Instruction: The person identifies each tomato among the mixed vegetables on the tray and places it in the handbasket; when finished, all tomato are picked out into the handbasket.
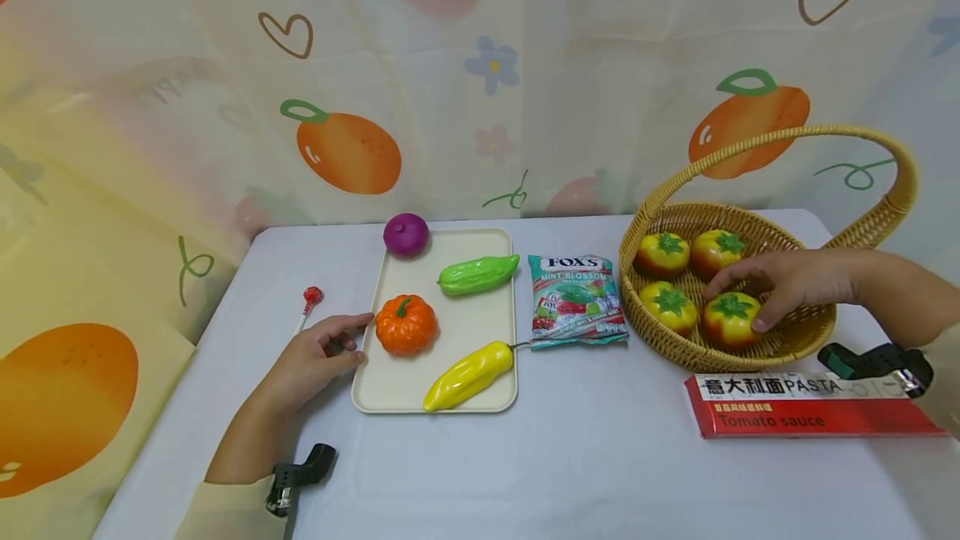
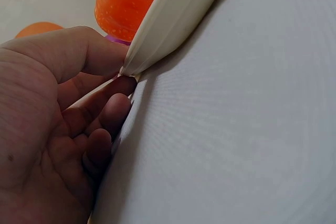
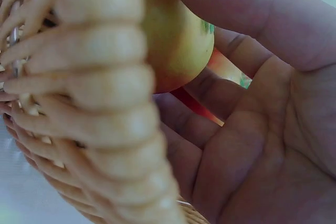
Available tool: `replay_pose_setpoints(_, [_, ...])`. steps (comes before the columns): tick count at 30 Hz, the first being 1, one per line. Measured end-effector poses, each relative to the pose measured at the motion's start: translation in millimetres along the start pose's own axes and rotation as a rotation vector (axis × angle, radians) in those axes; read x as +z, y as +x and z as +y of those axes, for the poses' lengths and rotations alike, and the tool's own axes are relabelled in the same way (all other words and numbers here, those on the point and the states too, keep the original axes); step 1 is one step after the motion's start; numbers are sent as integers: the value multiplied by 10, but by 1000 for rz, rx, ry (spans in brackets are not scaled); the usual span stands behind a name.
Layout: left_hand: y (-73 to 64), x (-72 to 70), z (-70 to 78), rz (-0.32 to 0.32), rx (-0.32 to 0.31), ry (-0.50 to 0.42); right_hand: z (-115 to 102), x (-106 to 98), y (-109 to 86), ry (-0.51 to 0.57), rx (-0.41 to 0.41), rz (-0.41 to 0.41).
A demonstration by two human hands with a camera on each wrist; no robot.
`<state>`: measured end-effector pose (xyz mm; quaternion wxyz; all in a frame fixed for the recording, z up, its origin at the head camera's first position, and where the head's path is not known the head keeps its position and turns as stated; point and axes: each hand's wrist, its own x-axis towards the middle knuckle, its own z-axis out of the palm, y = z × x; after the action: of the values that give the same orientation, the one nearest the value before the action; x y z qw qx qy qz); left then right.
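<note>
My left hand [image 1: 318,357] pinches the left rim of a cream tray [image 1: 472,319]; the left wrist view shows thumb and fingertips meeting at that rim. Beside those fingers, an orange toy pumpkin [image 1: 406,325] sits on the tray, with a green bumpy vegetable [image 1: 477,275] and a yellow chili pepper [image 1: 467,376]. A purple onion [image 1: 407,236] stands at the tray's top left corner. Inside a wicker basket [image 1: 652,338], my right hand [image 1: 798,283] holds a yellow-red toy tomato [image 1: 730,321] between thumb and fingers. Several similar tomatoes [image 1: 663,254] lie around it.
A FOX'S candy bag [image 1: 576,300] lies between tray and basket. In front of the basket is a red pasta box [image 1: 806,419]. A red lollipop [image 1: 312,296] lies left of the tray. The tall basket handle [image 1: 896,182] arches above the right forearm.
</note>
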<state>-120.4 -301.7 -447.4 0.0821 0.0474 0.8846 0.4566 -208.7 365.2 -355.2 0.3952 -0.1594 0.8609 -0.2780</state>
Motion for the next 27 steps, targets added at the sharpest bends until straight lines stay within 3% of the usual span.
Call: replay_pose_setpoints(27, [-9,1,28,-1,-11,-6,24,45,-33,2,-37,14])
